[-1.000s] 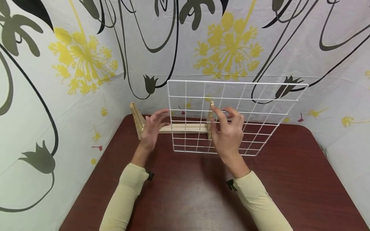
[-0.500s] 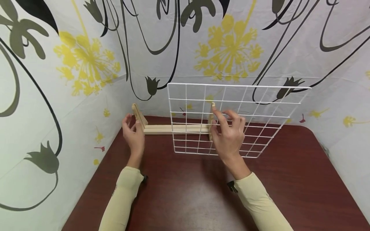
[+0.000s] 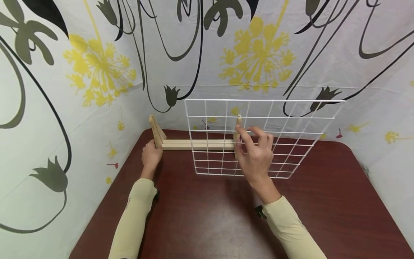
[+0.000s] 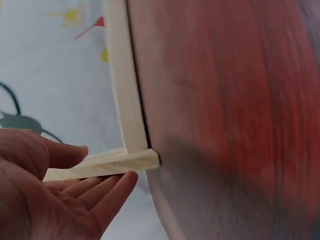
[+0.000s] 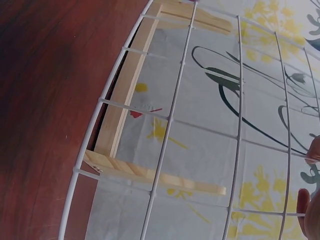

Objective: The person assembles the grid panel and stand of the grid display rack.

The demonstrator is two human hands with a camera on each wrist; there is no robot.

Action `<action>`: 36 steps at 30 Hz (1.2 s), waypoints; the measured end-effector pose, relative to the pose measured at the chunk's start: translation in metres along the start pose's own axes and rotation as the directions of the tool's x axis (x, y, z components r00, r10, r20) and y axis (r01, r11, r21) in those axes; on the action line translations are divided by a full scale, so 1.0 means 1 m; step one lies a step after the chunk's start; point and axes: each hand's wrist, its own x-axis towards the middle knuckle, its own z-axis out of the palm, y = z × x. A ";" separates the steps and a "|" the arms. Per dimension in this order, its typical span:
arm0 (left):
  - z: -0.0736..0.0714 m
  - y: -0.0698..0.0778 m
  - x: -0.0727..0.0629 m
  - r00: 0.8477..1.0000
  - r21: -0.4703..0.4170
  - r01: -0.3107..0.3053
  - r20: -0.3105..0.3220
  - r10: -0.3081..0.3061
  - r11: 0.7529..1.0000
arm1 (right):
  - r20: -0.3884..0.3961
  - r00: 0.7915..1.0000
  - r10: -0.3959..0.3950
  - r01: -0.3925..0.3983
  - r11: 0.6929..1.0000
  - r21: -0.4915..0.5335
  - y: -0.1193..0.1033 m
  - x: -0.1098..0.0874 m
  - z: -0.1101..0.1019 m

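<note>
Wire grid (image 3: 287, 132) — thin, white, wooden frame (image 3: 199, 145) behind

Dark reddish-brown wood-grain table (image 3: 200, 216), rounded far corners, light sheen mid-surface, pale U-shaped wooden stand (image 3: 178, 145) directly on it, near far edge, toward left.

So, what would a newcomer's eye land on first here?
The white wire grid panel, held by the right hand near the centre of the head view, stands out most. Partly behind it, the pale wooden stand sits at the far edge of the table, the left hand at its left upright. Above, big yellow flowers mark the patterned backdrop.
</note>
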 end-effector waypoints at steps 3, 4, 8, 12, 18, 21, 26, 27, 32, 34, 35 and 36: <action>0.004 0.001 0.002 0.997 0.070 -0.004 -0.071 0.009 0.998 | -0.006 1.000 0.000 0.000 1.000 0.001 0.000 -0.002 0.000; 0.005 0.002 0.002 0.996 0.093 -0.010 -0.091 0.018 0.996 | -0.008 1.000 0.003 -0.003 1.000 0.003 0.000 -0.002 0.001; 0.008 0.002 0.003 0.988 0.140 -0.031 -0.149 0.052 0.990 | -0.016 1.000 0.016 -0.015 1.000 0.013 -0.001 -0.003 0.002; 0.012 0.005 0.001 0.986 0.142 -0.073 -0.138 0.093 0.987 | -0.020 1.000 0.022 -0.022 1.000 0.008 0.000 -0.004 0.002; 0.020 0.017 -0.001 0.984 0.113 -0.163 -0.057 0.170 0.980 | -0.014 1.000 0.027 -0.027 1.000 -0.012 0.003 -0.005 -0.002; 0.026 0.025 -0.002 0.981 0.094 -0.187 -0.033 0.190 0.978 | -0.009 1.000 0.024 -0.024 1.000 -0.010 0.003 -0.005 -0.004; 0.035 0.038 -0.005 0.979 0.078 -0.204 -0.004 0.205 0.976 | -0.008 0.999 0.031 -0.031 0.999 0.009 0.003 -0.005 -0.005; 0.037 0.041 -0.005 0.979 0.077 -0.205 0.002 0.205 0.976 | -0.009 0.999 0.034 -0.034 0.999 0.011 0.003 -0.004 -0.005; 0.049 0.054 -0.005 0.978 0.066 -0.210 0.027 0.209 0.975 | -0.010 0.999 0.047 -0.047 0.999 0.011 0.004 -0.004 -0.006; 0.055 0.058 -0.006 0.975 0.061 -0.221 0.032 0.219 0.973 | -0.006 0.999 0.048 -0.048 0.999 0.010 0.004 -0.005 -0.006; 0.058 0.061 -0.007 0.974 0.056 -0.226 0.035 0.224 0.973 | -0.006 0.999 0.046 -0.046 0.999 0.010 0.004 -0.005 -0.006; 0.062 0.063 -0.008 0.972 0.051 -0.233 0.033 0.232 0.971 | -0.005 0.999 0.045 -0.045 0.999 0.009 0.004 -0.005 -0.006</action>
